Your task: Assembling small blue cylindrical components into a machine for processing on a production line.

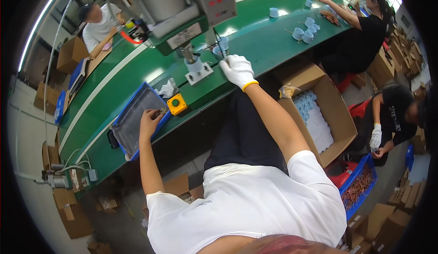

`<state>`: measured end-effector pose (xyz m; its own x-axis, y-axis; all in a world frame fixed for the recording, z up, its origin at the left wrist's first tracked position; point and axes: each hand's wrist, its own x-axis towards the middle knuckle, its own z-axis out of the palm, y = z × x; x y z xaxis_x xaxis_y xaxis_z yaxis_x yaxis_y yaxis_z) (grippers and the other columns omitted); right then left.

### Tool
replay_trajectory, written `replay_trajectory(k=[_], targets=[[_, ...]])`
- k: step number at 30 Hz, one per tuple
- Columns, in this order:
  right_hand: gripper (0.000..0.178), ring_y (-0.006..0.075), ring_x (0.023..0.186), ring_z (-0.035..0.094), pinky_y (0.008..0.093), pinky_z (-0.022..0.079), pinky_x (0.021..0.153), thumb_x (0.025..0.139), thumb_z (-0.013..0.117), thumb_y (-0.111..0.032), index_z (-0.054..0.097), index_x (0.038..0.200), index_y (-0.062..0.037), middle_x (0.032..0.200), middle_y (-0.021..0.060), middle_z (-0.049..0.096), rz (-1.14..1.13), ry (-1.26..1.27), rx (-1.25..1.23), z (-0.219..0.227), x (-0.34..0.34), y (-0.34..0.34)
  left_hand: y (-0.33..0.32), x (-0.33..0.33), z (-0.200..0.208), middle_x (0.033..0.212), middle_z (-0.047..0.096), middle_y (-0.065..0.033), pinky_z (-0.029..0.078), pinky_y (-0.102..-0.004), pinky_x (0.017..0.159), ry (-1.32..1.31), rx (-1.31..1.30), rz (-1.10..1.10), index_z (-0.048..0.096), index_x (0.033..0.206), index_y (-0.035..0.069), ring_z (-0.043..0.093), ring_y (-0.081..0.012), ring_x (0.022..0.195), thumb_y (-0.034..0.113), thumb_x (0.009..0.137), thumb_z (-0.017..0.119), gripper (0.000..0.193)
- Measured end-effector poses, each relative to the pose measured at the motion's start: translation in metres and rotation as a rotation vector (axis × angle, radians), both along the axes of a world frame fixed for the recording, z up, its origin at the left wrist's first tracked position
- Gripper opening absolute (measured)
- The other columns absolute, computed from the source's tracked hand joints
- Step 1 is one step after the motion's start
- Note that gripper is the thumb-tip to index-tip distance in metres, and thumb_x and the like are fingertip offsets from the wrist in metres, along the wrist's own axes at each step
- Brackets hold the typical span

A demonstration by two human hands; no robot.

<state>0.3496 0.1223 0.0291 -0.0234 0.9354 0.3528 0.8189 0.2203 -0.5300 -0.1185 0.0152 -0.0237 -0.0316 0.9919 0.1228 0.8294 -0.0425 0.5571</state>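
Observation:
My bare left hand (148,122) reaches over the right edge of a blue-rimmed tray (132,122), its fingertips pinched at a few small metal parts (162,111). What exactly sits between those fingers is too small to tell. In a white glove with a yellow cuff, my right hand (238,71) rests at the bench's near edge. Its fingers are curled beside a light blue cup (218,53), and what they may grip is hidden. Between my hands, another light blue cup (193,64) stands under the press head (187,52) on a metal base plate (199,74).
A yellow button box (176,104) and crumpled white plastic (168,88) lie beside the tray. Several light blue cups (308,36) stand along the green bench. At my right is a cardboard box (338,112) of cups. Co-workers sit across the bench and to my right.

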Motion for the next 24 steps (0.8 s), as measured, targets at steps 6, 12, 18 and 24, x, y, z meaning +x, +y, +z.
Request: replay_trajectory(k=[6,12,18,24], targets=[[0.044,0.0428,0.106,0.074,0.0555,0.058,0.096,0.109,0.058,-0.046,0.081,0.106,-0.0082,0.108,0.0181,0.079,-0.062,-0.005,0.084,-0.019,0.001,0.009,0.003,0.018,0.014,0.107,0.082,-0.0193,0.062,-0.0421,0.092,-0.034,-0.065,0.008,0.085,0.118,0.001,0.081,-0.0314,0.100,0.015,0.091,0.086,0.031],[0.041,0.0430,0.105,0.073,0.0553,0.058,0.095,0.108,0.059,-0.044,0.081,0.105,-0.0089,0.109,0.0179,0.079,-0.060,0.056,0.082,-0.017,-0.001,0.008,0.011,0.023,0.011,0.103,0.082,-0.0241,0.062,-0.0459,0.092,0.065,-0.138,0.024,0.085,0.106,-0.001,0.081,-0.0380,0.101,0.014,0.091,0.078,0.022],[0.034,0.0425,0.109,0.073,0.0533,0.057,0.098,0.106,0.064,-0.038,0.081,0.107,-0.0087,0.112,0.0186,0.079,-0.029,0.112,0.078,-0.022,-0.003,0.013,0.020,0.015,0.022,0.104,0.081,-0.0255,0.062,-0.0509,0.094,0.176,-0.241,-0.046,0.083,0.100,0.001,0.078,-0.0444,0.103,0.016,0.091,0.075,0.019],[0.026,0.0392,0.120,0.070,0.0489,0.055,0.106,0.101,0.075,-0.025,0.078,0.118,-0.0062,0.122,0.0163,0.077,0.054,0.218,0.114,-0.030,0.008,0.006,0.013,0.017,0.021,0.104,0.073,-0.0214,0.059,-0.0531,0.093,0.198,-0.156,-0.088,0.078,0.101,0.003,0.072,-0.0454,0.105,0.018,0.093,0.074,0.017]])
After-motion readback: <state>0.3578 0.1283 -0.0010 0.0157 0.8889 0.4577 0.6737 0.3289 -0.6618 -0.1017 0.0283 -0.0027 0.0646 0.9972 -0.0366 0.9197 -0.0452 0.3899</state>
